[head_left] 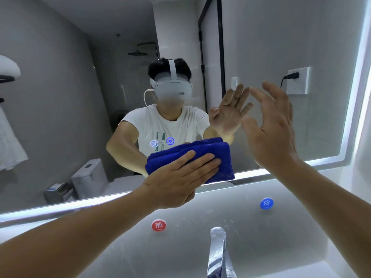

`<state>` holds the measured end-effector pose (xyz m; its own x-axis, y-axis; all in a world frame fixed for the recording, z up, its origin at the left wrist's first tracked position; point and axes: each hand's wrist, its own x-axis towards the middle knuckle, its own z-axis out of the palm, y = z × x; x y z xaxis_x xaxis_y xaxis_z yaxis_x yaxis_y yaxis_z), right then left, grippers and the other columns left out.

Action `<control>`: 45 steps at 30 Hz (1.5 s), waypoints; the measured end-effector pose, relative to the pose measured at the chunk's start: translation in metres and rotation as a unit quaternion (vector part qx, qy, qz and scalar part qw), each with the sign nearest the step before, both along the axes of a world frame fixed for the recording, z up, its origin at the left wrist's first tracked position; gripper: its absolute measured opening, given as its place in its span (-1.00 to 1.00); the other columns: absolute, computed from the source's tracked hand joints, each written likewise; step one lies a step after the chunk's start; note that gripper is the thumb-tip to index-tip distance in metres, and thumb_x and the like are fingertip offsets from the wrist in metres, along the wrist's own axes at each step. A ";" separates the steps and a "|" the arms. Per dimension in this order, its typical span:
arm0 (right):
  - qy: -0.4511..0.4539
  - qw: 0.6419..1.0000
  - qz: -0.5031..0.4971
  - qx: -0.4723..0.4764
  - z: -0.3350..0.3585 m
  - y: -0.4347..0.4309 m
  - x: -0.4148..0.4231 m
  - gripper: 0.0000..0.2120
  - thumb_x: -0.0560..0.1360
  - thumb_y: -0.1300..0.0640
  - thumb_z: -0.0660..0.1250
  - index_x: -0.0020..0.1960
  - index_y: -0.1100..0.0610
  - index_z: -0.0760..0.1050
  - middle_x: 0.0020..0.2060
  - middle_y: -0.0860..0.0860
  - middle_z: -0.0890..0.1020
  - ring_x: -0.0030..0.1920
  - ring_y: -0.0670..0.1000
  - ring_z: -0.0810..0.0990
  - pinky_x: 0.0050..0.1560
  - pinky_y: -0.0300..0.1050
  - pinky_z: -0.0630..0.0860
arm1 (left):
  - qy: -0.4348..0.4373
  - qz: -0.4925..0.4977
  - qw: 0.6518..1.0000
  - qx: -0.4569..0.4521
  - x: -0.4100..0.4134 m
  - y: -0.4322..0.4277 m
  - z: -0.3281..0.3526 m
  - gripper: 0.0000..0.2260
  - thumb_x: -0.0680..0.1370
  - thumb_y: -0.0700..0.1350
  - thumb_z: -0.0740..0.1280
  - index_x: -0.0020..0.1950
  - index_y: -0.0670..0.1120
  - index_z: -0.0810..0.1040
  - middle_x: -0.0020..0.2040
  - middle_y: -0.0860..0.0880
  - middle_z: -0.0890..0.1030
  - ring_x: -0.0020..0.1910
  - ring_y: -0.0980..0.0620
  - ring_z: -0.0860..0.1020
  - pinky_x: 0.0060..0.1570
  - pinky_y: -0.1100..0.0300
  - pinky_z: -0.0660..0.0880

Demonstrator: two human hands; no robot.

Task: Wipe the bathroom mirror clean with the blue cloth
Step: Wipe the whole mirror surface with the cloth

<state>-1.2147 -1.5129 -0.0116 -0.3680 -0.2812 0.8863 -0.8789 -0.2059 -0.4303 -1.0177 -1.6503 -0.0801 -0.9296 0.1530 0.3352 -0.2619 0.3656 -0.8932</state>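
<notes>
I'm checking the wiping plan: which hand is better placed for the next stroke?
Left. The left hand presses the blue cloth flat against the mirror; the right hand is raised, open, holding nothing.

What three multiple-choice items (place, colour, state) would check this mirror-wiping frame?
1. Where is the blue cloth? A) on the lower part of the mirror, under the left hand; B) in the basin; C) draped over a rail.
2. What colour is the round marker left of the tap? A) green; B) red; C) yellow.
3. How is the right hand? A) gripping the cloth; B) turning a knob; C) open, holding nothing.
Answers: 1 A, flat fingers press it to the mirror; 2 B, it shows red beside the tap; 3 C, its fingers are spread, raised near the mirror.
</notes>
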 end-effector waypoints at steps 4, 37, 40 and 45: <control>-0.013 1.000 0.013 0.024 -0.011 0.001 0.003 -0.43 0.41 0.04 0.15 0.43 0.02 0.34 0.46 -0.02 0.24 0.44 -0.01 0.18 0.28 -0.15 0.16 | -0.053 0.027 0.998 -0.027 0.032 -0.007 -0.034 -0.32 0.60 0.02 0.14 0.61 -0.22 -0.06 0.61 -0.18 -0.09 0.59 -0.20 -0.15 0.55 -0.13 -0.18; 0.028 0.998 -0.034 0.049 0.002 0.007 -0.015 -0.45 0.42 0.08 0.16 0.42 0.07 0.35 0.46 0.01 0.25 0.43 -0.03 0.19 0.35 -0.13 0.17 | -0.038 0.016 0.999 0.021 -0.090 0.026 -0.045 -0.41 0.59 -0.02 0.01 0.61 -0.14 0.04 0.62 -0.07 0.10 0.59 -0.06 0.06 0.53 -0.08 -0.04; 0.047 0.998 -0.023 0.042 0.006 -0.005 0.011 -0.44 0.42 0.06 0.14 0.42 0.07 0.34 0.44 0.03 0.26 0.41 -0.03 0.19 0.34 -0.15 0.15 | -0.026 0.001 0.999 0.024 -0.056 0.014 -0.043 -0.41 0.59 -0.04 0.00 0.61 -0.16 0.02 0.62 -0.06 0.10 0.59 -0.06 0.05 0.53 -0.09 -0.06; 0.052 0.998 0.004 0.041 0.007 -0.024 0.066 -0.44 0.42 0.06 0.14 0.42 0.09 0.34 0.42 0.02 0.28 0.39 -0.05 0.20 0.30 -0.22 0.14 | -0.001 0.009 1.000 0.019 0.031 -0.012 -0.039 -0.34 0.60 0.01 0.06 0.61 -0.20 -0.12 0.63 -0.11 -0.05 0.60 -0.09 -0.05 0.52 -0.13 -0.13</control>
<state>-1.1487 -1.5373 -0.0045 -0.2733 -0.3560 0.8936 -0.9181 -0.1808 -0.3528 -0.9869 -1.6622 -0.1187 -0.9329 0.1235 0.3382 -0.2667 0.3942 -0.8795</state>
